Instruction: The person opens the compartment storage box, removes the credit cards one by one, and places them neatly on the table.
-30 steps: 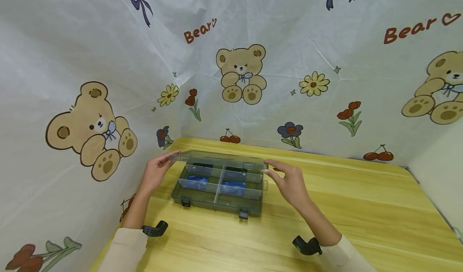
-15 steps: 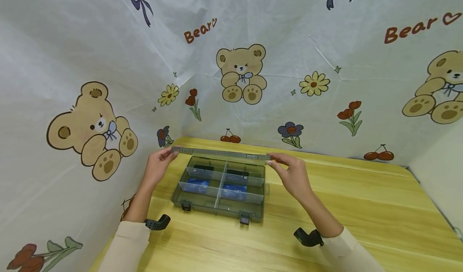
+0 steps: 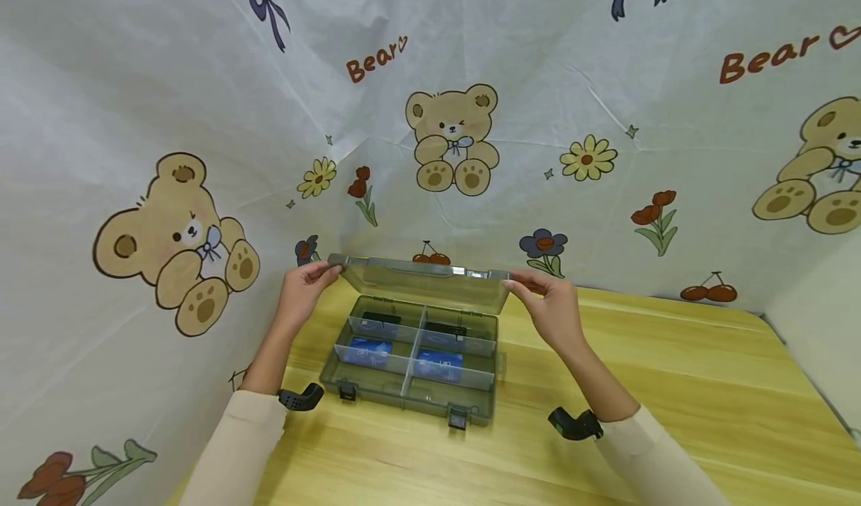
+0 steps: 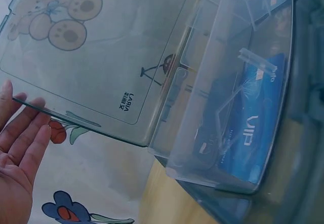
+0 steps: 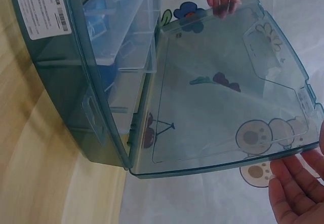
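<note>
A smoky translucent compartment box (image 3: 377, 375) sits on the table with its hinged lid (image 3: 424, 285) standing raised at the back. My left hand (image 3: 303, 289) pinches the lid's upper left corner, and my right hand (image 3: 551, 308) pinches its upper right corner. Clear dividers split the box into several compartments. Blue cards (image 3: 370, 350) lie in the middle row, one lettered "VIP" in the left wrist view. Dark flat items (image 3: 381, 318) lie in the rear row, too small to tell. Two latches (image 3: 457, 418) hang at the box's front edge.
The wooden table (image 3: 659, 386) extends to the right and in front of the box. A white sheet (image 3: 471, 57) printed with bears and flowers hangs behind and to the left, close behind the raised lid.
Both hands have swung the lid up and back. It leaned low over the rear compartments, then stood edge-on, and now its inner face shows. The box has hardly moved.
</note>
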`<state>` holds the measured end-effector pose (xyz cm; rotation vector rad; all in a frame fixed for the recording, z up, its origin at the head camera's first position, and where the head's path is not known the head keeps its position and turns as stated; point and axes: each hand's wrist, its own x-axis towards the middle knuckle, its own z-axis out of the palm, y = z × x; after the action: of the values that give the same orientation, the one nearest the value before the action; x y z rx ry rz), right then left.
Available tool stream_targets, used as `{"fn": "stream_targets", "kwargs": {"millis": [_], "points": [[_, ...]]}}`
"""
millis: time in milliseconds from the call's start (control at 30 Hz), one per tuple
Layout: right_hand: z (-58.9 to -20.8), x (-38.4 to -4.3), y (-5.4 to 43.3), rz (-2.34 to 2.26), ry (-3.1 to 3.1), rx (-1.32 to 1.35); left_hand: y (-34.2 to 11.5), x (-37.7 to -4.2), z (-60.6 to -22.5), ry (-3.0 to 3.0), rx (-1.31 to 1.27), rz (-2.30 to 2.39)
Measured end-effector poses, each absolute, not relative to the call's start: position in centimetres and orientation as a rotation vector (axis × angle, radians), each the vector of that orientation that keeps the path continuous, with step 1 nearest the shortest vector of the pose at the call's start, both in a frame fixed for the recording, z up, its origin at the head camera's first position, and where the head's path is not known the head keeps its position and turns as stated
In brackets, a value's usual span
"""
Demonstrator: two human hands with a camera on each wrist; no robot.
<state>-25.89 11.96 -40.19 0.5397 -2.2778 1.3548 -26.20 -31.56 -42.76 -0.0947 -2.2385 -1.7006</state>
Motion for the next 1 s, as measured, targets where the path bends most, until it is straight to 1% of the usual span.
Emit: {"fn": "stream_targets", "kwargs": {"millis": [367, 533, 733, 1000], "points": [[-40.5, -28.0, 12.1, 1.523, -2.268, 0.525, -31.5, -28.6, -42.3, -2.217, -0.174, -1.771], [-41.5, -28.9, 12.1, 1.579, -2.267, 0.504, -31.4, -29.7, -42.5, -2.240, -0.185, -1.769], [-43.1, -29.8, 12.2, 1.549, -2.305, 0.480, -31.4, -30.4, -43.4, -2.274, -0.137, -1.805], [-44.5, -30.9, 12.2, 1.510, -2.319, 0.505, -31.7, -31.3, -44.4, -2.336, -0.142, -1.823]]}}
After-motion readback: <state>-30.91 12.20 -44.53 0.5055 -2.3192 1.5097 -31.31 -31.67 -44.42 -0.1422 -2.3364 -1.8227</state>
